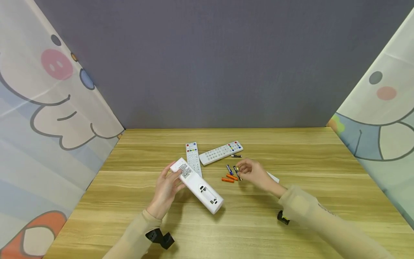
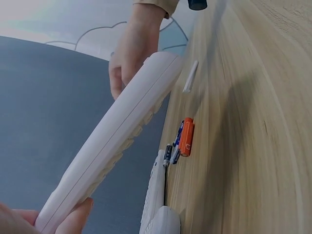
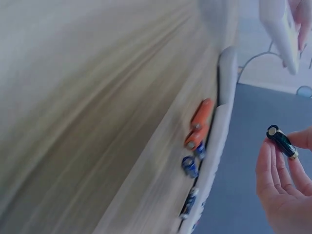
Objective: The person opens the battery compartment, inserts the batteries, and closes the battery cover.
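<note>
In my left hand (image 1: 165,190) I grip a white remote control (image 1: 197,183), its back turned up and the battery compartment (image 1: 208,194) uncovered. In the left wrist view the remote (image 2: 109,141) is seen from its side, with raised buttons underneath. Thumb and fingers of my right hand (image 1: 253,173) pinch a dark battery (image 3: 282,141), held above the table in the right wrist view. Below that hand lie two orange batteries (image 1: 228,180), blue batteries (image 1: 229,169) and a black-and-silver battery (image 1: 236,156).
Two more white remotes lie buttons up on the wooden table (image 1: 129,201): a slim remote (image 1: 193,154) and a wider remote (image 1: 221,152). A white flat piece (image 1: 273,177) shows partly behind my right wrist. A grey panel (image 1: 223,64) stands at the back, with printed curtains (image 1: 372,93) on both sides.
</note>
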A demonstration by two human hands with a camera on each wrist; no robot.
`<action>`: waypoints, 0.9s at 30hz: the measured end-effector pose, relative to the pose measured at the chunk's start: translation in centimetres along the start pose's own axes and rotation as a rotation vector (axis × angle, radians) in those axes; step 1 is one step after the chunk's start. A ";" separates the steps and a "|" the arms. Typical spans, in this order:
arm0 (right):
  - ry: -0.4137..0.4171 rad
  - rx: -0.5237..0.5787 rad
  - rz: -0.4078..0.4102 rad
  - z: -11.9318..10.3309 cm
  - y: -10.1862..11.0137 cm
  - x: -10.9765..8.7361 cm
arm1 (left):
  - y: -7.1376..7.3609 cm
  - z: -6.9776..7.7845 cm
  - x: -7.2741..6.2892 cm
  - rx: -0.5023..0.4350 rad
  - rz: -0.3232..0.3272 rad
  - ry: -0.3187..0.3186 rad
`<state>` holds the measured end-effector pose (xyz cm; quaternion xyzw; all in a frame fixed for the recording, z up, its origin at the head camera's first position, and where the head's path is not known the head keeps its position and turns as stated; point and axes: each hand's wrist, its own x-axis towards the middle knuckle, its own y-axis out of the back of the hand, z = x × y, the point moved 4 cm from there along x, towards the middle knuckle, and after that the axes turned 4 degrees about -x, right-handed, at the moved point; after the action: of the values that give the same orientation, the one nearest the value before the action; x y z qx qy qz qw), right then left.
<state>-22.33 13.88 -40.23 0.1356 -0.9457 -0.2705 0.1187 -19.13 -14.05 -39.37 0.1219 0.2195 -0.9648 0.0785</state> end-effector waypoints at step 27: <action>0.022 0.215 -0.024 -4.5 -1.3 -3.5 | -0.8 0.2 -0.2 -0.032 -0.019 0.017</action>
<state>-17.46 11.80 -37.73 0.1616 -0.9662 -0.1676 0.1105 -19.12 -13.44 -38.79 0.1265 0.2369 -0.9608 0.0692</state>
